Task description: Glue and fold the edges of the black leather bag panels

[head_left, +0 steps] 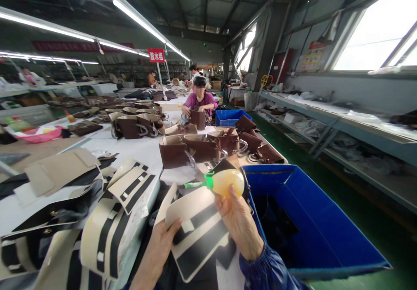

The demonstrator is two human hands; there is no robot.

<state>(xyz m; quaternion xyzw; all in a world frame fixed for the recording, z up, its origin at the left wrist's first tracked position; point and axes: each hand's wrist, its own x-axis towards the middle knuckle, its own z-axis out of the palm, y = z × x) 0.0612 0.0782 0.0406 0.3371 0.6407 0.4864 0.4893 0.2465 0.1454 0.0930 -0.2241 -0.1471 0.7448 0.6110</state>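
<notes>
My left hand [164,240] grips the left edge of a cream bag panel [195,207] with black stripes, thumb on top. In my right hand [239,222] is a squeeze bottle [228,183] of yellowish liquid with a green nozzle. The bottle lies nearly level above the panel's far edge, its nozzle pointing left. My right fingers wrap round its underside, partly hidden. Several similar striped panels [100,238] lie curved and overlapping on the table to my left.
A large blue bin [312,194] with dark contents stands to my right. Brown bags [174,151] with clear-wrapped handles fill the table ahead. A co-worker [199,99] sits beyond them, handling a brown bag. A pink basin [39,134] stands at far left; shelving [342,116] runs along the right.
</notes>
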